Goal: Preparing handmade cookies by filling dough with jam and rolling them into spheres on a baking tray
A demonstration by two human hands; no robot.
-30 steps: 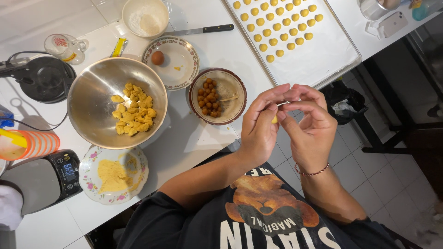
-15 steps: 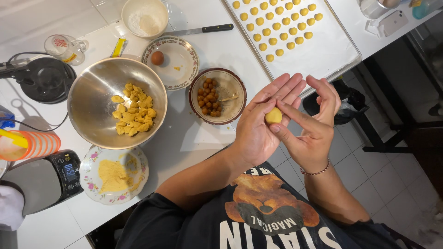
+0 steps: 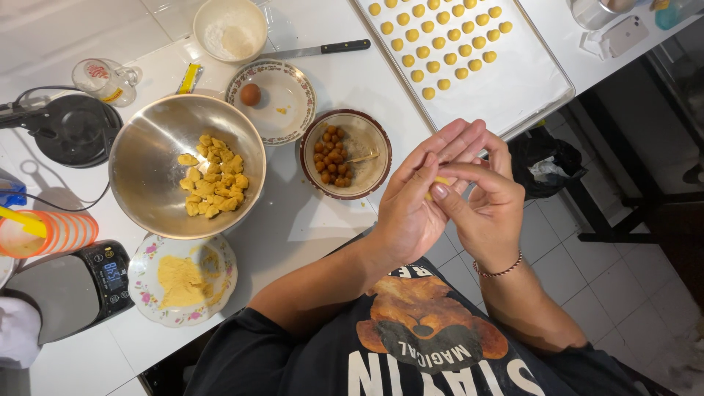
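My left hand point(image 3: 412, 198) and my right hand point(image 3: 488, 205) are pressed together over the table's edge, palms facing, with a small yellow dough ball point(image 3: 440, 181) between them; only a sliver of it shows. A little to the left stands a brown-rimmed bowl point(image 3: 370, 139) holding small brown filling balls point(image 3: 331, 158) and a thin stick. Farther left, a steel mixing bowl point(image 3: 147, 161) contains yellow dough pieces point(image 3: 214, 185). Above my hands lies a lined baking tray point(image 3: 513, 84) with rows of shaped yellow dough balls point(image 3: 440, 40).
A flowered plate point(image 3: 290, 110) with an egg point(image 3: 251, 94), a knife point(image 3: 323, 50), a white flour bowl point(image 3: 229, 29), a plate of yellow crumbs point(image 3: 183, 279), a kitchen scale point(image 3: 70, 290), an orange cup point(image 3: 44, 233), a black pan point(image 3: 70, 128), a phone point(image 3: 623, 33).
One second ago my hands were closed around the ball; half a second ago they opened, showing it on the left palm; now they are pressed together over it again.
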